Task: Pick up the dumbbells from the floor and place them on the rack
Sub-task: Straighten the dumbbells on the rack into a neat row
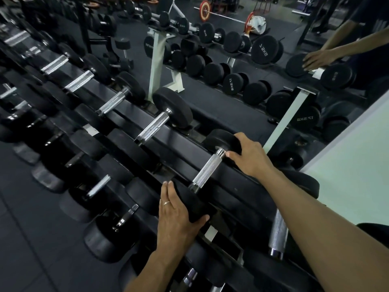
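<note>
While the left hand [179, 213] wraps the near head of the dumbbell [207, 170], thumb hooked under, the right hand [247, 157] lies spread over the far head, fingers curved round it, not closed on the handle. That dumbbell sits across the top rail of the rack [242, 182], so the step looks like seating it. Judged best: roll it square to the rails, both heads bearing evenly, before letting go. A neighbouring dumbbell [155, 125] lies well apart leftward; beyond, a mirror [263, 85] backs the rack closely.
</note>
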